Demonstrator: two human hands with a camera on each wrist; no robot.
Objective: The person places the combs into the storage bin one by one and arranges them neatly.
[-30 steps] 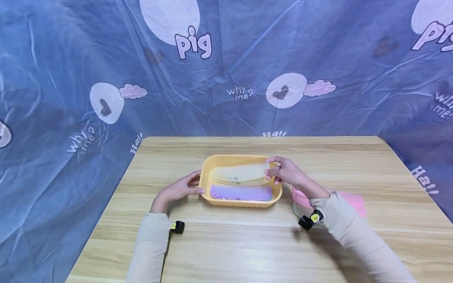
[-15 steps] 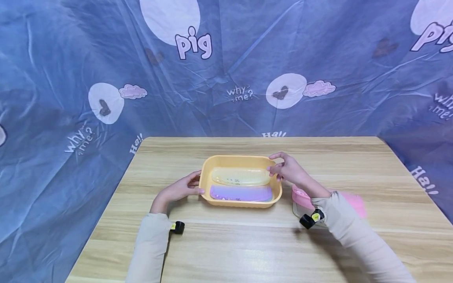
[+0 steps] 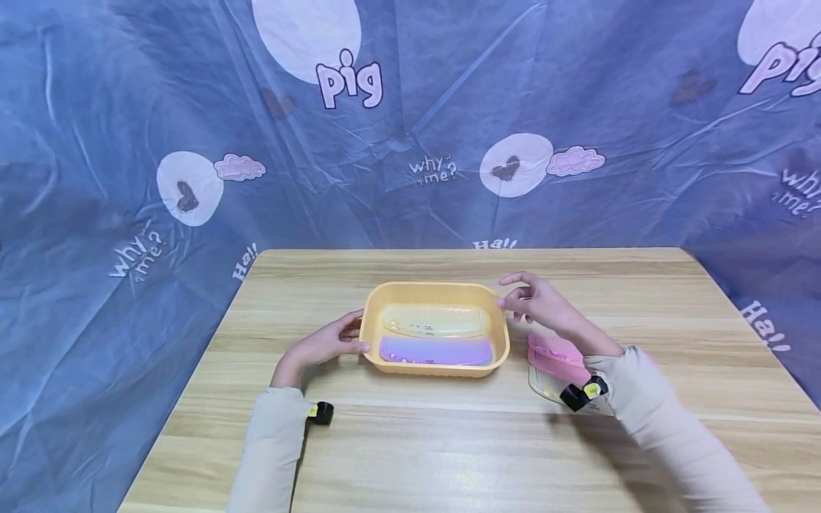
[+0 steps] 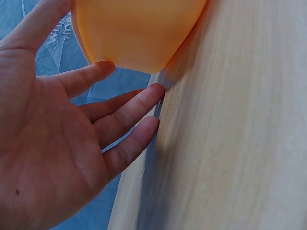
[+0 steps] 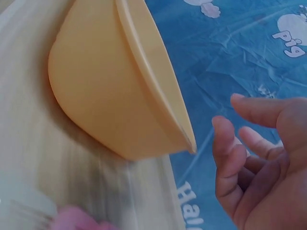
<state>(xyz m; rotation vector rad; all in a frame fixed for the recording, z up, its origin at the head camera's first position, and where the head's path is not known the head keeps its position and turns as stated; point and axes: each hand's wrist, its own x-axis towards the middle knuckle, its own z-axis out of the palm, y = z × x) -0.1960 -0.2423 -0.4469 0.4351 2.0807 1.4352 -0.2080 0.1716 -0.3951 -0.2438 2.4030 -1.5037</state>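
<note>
Head view: hands (image 3: 326, 340) flank a yellow basin (image 3: 436, 370) holding combs (image 3: 436, 350).

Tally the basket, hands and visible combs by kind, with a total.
Basket: 1
Hands: 2 (left hand, right hand)
Combs: at least 4 (yellow comb, purple comb, pink comb, pale comb; overlaps may hide more)
Total: at least 7
</note>
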